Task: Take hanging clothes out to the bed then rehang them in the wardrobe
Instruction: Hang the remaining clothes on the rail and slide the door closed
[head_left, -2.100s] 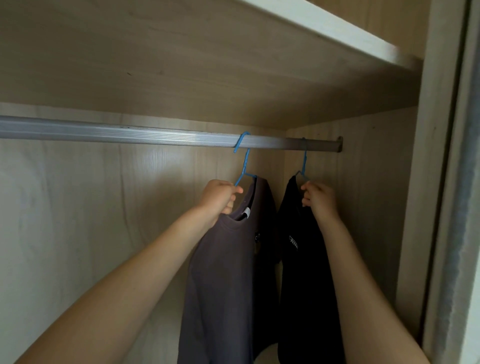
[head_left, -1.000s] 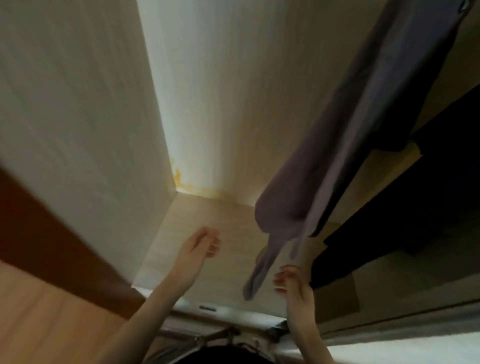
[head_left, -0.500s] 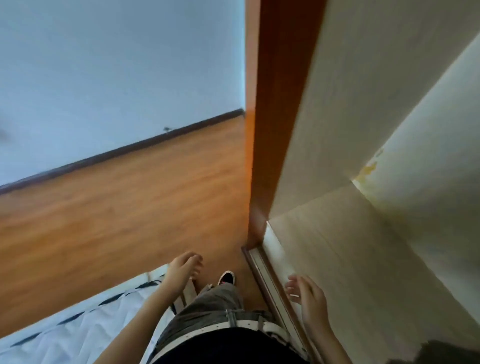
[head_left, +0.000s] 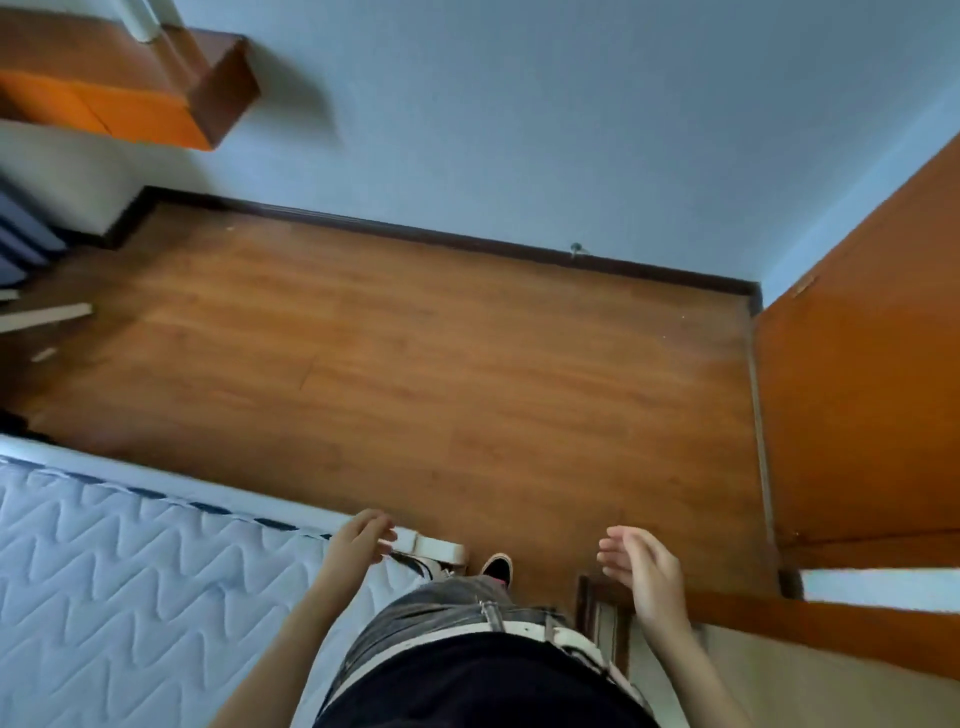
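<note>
Turned from wardrobe (head_left: 862, 395); left hand (head_left: 361, 540), right hand (head_left: 641, 569) empty; bed (head_left: 130, 571) at left.

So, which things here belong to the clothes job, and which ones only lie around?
For the job: bed; wardrobe; left hand and right hand, both empty. No clothes are in view.

Just lying about: wooden shelf on the wall; white strips on the floor; doorstop at the skirting.
</note>
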